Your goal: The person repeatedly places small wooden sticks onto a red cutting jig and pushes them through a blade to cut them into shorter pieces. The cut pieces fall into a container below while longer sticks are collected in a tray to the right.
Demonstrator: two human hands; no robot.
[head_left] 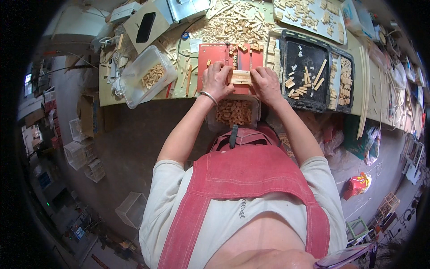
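A bundle of wooden strips (241,77) is held flat on a small red cutting machine (215,56) near the front edge of the tabletop (179,89), its long axis running from 9 o'clock to 3 o'clock across the view. The bundle is gripped at its 9 o'clock end by the left hand (216,80), fingers curled over the wood, a metal bangle (208,97) being worn at that wrist. Its 3 o'clock end is clasped by the right hand (266,84), also curled closed on the strips. Directly at 6 o'clock from the bundle, a clear tub (234,112) filled with short cut wooden blocks is seen between the forearms. At 9 o'clock from the hands, a clear plastic bin (143,76) is tilted on the tabletop and holds a small heap of similar blocks. At 3 o'clock, a black tray (304,67) carries scattered offcuts and a few longer sticks, and just beside it a narrower black tray (345,78) is packed with stacked pieces. At 12 o'clock, loose wooden sticks (233,22) are piled across the tabletop.
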